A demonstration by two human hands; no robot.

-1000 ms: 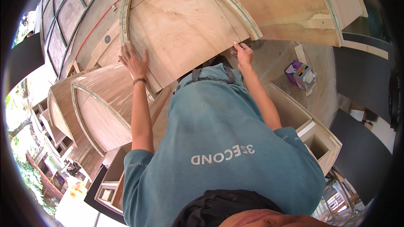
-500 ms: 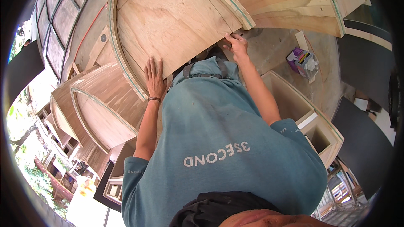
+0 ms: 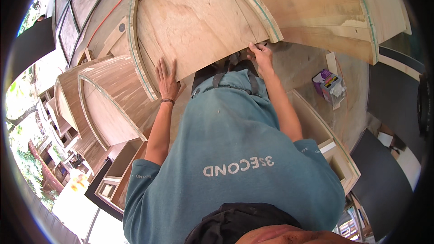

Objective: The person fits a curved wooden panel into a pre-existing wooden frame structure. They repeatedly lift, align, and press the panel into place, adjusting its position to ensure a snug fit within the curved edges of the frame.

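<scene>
A pale plywood panel (image 3: 194, 22) fills a wooden cabinet side with a curved rim (image 3: 132, 31) that carries a green line. My left hand (image 3: 167, 81) lies on the panel's near left corner, palm down, its fingers stretched out and slightly apart. At the near right corner my right hand (image 3: 262, 58) grips the panel's edge, thumb on top and the other fingers curled at or below the edge. Those fingertips are partly hidden.
Another curved slatted wooden piece (image 3: 312, 13) stands at the right. More curved cabinets (image 3: 110, 108) are at the left. A purple box (image 3: 324, 82) with a clear bag sits on the floor. Open wooden compartments (image 3: 312, 122) flank me, with dark panels (image 3: 384, 171) further right.
The whole view has shifted, with the panel appearing slightly further right and lower. Both hands keep about the same places on the panel.
</scene>
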